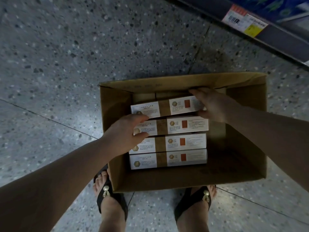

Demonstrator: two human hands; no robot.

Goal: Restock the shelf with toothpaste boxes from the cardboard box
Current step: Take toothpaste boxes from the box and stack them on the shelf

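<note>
One open brown cardboard box (115,131) on the floor. Inside it, four long white cardboard toothpaste cartons with brown bands (167,107) (184,125) (184,142) (184,158) lie side by side; behind them are two plain tan shapes, too dim to identify. Two bare hands, a left hand (123,131) and a right hand (212,104). Two black sandals with gold ornaments (107,193) (200,196). One dark metal shelf edge (284,41) carrying two paper price labels (234,15) (254,26).
</note>
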